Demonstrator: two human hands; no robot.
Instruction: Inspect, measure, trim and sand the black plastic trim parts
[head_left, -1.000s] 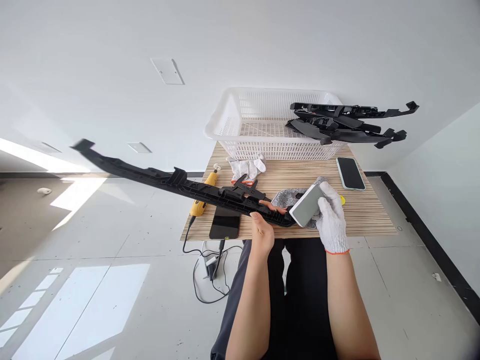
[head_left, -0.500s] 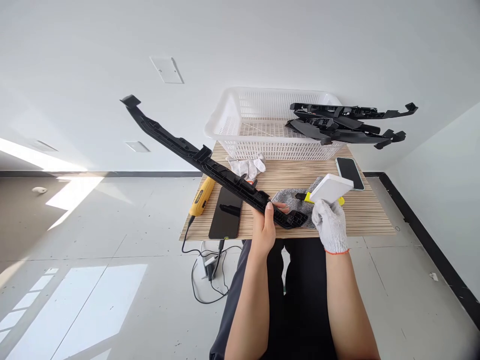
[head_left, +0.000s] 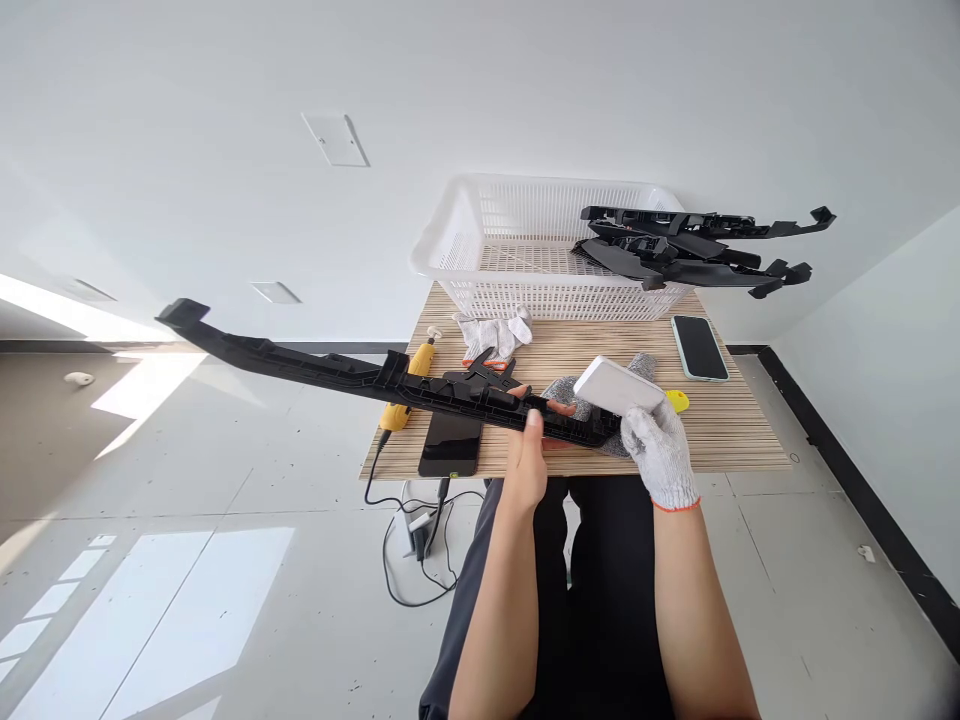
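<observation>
My bare left hand (head_left: 529,455) grips a long black plastic trim strip (head_left: 360,375) near its right end; the strip reaches far out to the left past the table edge. My right hand (head_left: 660,450), in a white knit glove, is closed on a white rectangular block (head_left: 619,386) that lies across the strip's right end. Under them a grey cloth (head_left: 574,392) rests on the wooden table (head_left: 735,425), with a yellow-handled tool (head_left: 677,400) partly hidden behind the block.
A white mesh basket (head_left: 525,245) stands at the table's back, with several black trim strips (head_left: 697,245) laid across its right rim. On the table are a spare white glove (head_left: 493,335), a phone (head_left: 699,347), a dark phone (head_left: 448,445), and a yellow corded tool (head_left: 405,388).
The strip's far end swung up, then dropped back low to the left. The white block lifted off to the right, then came back down onto the strip's right end.
</observation>
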